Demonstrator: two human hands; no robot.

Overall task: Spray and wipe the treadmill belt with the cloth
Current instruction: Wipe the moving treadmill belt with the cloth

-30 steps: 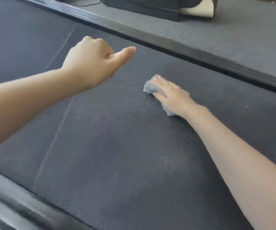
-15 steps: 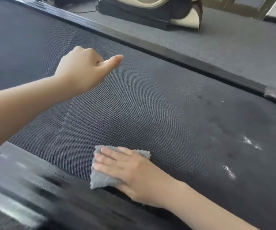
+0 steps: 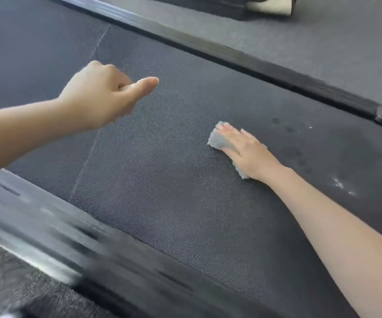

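Observation:
The dark woven treadmill belt (image 3: 162, 198) fills most of the view. My right hand (image 3: 248, 156) lies flat on a small grey cloth (image 3: 217, 140) and presses it onto the belt right of centre; the cloth's edges show past my fingertips and beside my wrist. My left hand (image 3: 100, 97) hovers over the belt's left part as a loose fist with the thumb sticking out, and I see nothing in it. No spray bottle is in view.
A black side rail (image 3: 231, 58) borders the belt's far side and a blurred one (image 3: 70, 237) the near side. Shiny wet spots (image 3: 341, 184) and dark damp marks (image 3: 288, 128) sit right of my right hand. Grey carpet (image 3: 334, 47) and a dark object (image 3: 208, 5) lie beyond.
My right hand slid the cloth from mid-belt to the near rail, then back across the belt towards the far rail. My left fist stayed roughly where it was.

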